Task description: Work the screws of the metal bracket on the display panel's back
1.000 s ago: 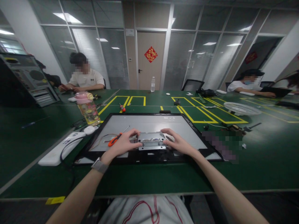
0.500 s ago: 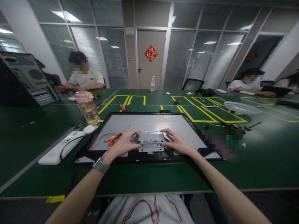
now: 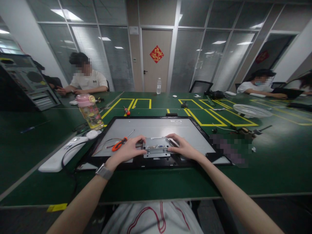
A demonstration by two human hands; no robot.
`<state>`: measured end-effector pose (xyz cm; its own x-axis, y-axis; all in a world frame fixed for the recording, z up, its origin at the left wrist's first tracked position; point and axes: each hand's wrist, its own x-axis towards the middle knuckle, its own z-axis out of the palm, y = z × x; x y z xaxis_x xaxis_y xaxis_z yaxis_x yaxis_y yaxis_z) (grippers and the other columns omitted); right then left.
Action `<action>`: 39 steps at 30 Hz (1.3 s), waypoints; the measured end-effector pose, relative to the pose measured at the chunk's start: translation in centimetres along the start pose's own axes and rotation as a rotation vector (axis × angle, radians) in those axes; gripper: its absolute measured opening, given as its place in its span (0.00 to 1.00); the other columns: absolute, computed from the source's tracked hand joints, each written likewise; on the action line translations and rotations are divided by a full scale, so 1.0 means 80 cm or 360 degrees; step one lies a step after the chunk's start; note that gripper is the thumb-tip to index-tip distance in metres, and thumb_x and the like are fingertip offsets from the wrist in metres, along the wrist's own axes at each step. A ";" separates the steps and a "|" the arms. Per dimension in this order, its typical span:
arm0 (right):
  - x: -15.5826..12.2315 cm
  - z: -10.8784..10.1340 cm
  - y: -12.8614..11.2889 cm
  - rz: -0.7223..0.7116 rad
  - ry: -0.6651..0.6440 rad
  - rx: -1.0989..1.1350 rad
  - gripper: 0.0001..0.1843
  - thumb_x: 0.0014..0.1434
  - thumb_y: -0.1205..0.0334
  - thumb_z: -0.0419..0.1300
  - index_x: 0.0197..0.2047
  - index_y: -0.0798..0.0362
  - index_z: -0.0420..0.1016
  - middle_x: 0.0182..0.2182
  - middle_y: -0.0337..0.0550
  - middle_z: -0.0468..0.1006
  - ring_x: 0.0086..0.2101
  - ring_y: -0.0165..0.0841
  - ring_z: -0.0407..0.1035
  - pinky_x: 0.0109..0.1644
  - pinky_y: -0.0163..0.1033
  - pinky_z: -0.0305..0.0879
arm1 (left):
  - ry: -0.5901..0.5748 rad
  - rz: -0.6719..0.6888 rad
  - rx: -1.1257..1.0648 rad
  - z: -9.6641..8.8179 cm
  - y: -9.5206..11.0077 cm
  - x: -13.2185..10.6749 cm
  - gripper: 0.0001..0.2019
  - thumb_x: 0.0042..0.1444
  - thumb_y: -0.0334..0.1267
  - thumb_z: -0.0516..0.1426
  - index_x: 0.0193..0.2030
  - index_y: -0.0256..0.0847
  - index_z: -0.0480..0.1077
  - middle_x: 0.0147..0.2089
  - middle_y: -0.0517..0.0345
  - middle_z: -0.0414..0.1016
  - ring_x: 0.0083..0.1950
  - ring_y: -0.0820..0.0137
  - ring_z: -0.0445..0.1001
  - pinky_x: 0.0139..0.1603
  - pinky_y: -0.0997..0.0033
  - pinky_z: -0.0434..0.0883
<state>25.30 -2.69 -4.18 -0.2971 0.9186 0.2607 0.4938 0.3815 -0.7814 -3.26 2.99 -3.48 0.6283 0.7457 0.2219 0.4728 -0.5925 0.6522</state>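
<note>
A monitor (image 3: 156, 127) lies face down on the green table, its grey metal back up inside a black frame. On its near middle sits a small silver metal box (image 3: 157, 147) with ports on its front. My left hand (image 3: 128, 150) grips the box's left end and my right hand (image 3: 184, 149) grips its right end, fingers curled round it. An orange-handled screwdriver (image 3: 120, 143) rests on the panel just left of my left hand, beside thin loose wires.
A pink-lidded bottle (image 3: 89, 111) and a white base with black cable (image 3: 60, 155) lie at the left. A computer case (image 3: 24, 83) stands far left. A white fan grille (image 3: 252, 110) lies at the right. People sit at the far left and far right of the table.
The silver box has tipped down a little on the panel, with both hands staying on its ends. The view has shifted slightly.
</note>
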 end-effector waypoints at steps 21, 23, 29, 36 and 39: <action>-0.014 0.011 -0.007 -0.0382 0.0208 -0.0458 0.12 0.57 0.67 0.56 0.45 0.49 0.73 0.54 0.48 0.67 0.54 0.41 0.63 0.57 0.49 0.60 | 0.0141 0.0282 0.0128 0.005 0.028 -0.015 0.05 0.55 0.35 0.56 0.32 0.41 0.73 0.56 0.52 0.69 0.55 0.64 0.70 0.58 0.63 0.65; -0.019 0.015 -0.010 -0.0444 0.0214 -0.0567 0.11 0.56 0.70 0.54 0.38 0.49 0.76 0.52 0.48 0.68 0.53 0.42 0.63 0.56 0.51 0.60 | 0.0128 0.0329 0.0186 0.008 0.028 -0.017 0.06 0.55 0.35 0.56 0.32 0.42 0.75 0.53 0.53 0.71 0.52 0.65 0.72 0.56 0.64 0.67; -0.023 0.019 -0.015 -0.0544 0.0159 -0.0729 0.15 0.52 0.74 0.54 0.38 0.49 0.78 0.52 0.48 0.68 0.53 0.44 0.62 0.56 0.55 0.60 | 0.0089 0.0362 0.0396 0.011 0.028 -0.020 0.09 0.56 0.35 0.54 0.33 0.43 0.77 0.54 0.54 0.71 0.51 0.65 0.73 0.54 0.64 0.68; -0.023 0.018 -0.024 -0.0567 0.0088 -0.0830 0.15 0.53 0.72 0.55 0.40 0.49 0.78 0.51 0.49 0.69 0.51 0.44 0.62 0.55 0.54 0.60 | 0.0110 0.0419 0.0574 0.015 0.031 -0.022 0.10 0.56 0.34 0.53 0.32 0.42 0.77 0.52 0.52 0.73 0.49 0.64 0.73 0.53 0.63 0.69; -0.023 0.019 -0.026 -0.0571 0.0077 -0.0849 0.14 0.54 0.72 0.56 0.40 0.49 0.78 0.51 0.49 0.69 0.51 0.43 0.62 0.55 0.53 0.61 | 0.0193 0.0448 0.0539 0.016 0.030 -0.020 0.10 0.58 0.35 0.52 0.32 0.41 0.75 0.50 0.53 0.73 0.47 0.67 0.74 0.51 0.66 0.69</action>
<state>23.56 -5.35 -3.89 -0.4883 0.7230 0.4887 0.7126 0.6536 -0.2550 -2.31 -0.04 -3.19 0.6940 0.5598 0.4528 0.4822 -0.8284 0.2851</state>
